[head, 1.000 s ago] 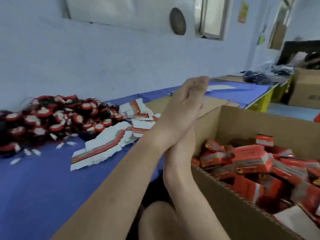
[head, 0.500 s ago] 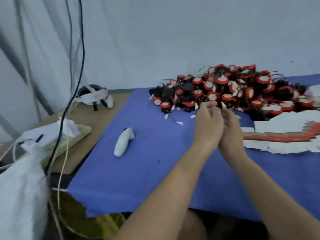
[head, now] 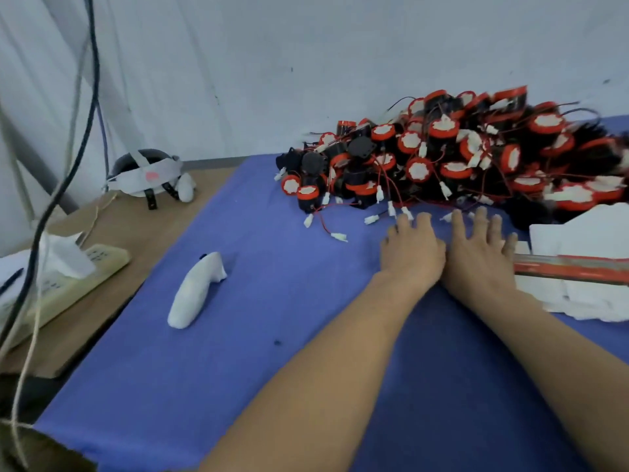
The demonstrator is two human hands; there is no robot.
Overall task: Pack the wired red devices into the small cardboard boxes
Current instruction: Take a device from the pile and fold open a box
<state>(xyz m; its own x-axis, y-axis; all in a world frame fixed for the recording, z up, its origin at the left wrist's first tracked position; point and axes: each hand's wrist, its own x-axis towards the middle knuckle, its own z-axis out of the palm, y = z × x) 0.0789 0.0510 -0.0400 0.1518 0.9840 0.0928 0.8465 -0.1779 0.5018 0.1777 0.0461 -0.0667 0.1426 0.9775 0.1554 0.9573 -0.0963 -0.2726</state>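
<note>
While both hands are laid palm-down on the blue cloth (head: 238,369), nothing is held in either. On the left hand (head: 410,255) the fingers are kept straight and slightly spread, their tips at the loose white connectors (head: 338,237) in front of the heap; whether they touch cannot be told. On the right hand (head: 476,257) the fingers are likewise straight and spread. Its inner edge is pressed against the left hand, and its little finger is set at the edge of the small cardboard boxes (head: 585,233).

A heap of wired red devices (head: 442,148) is noted at the far side of the cloth, against the wall (head: 306,63), just beyond the fingertips. Each is seen as a black body with a round red face bearing a white patch. Thin red and black wires are ended in the connectors. Any writing on the patches is too small and blurred to be read.

The boxes are stacked flat at the right edge, white with a red band; its print is too blurred to be read.

On the wooden table (head: 163,216) to the left, a head strap (head: 146,175) with a pink mark and a beige power strip (head: 85,277) are recorded, with a black cable (head: 68,172) hung above. A white handheld controller (head: 195,291) is laid on the cloth, well apart from the hands.
</note>
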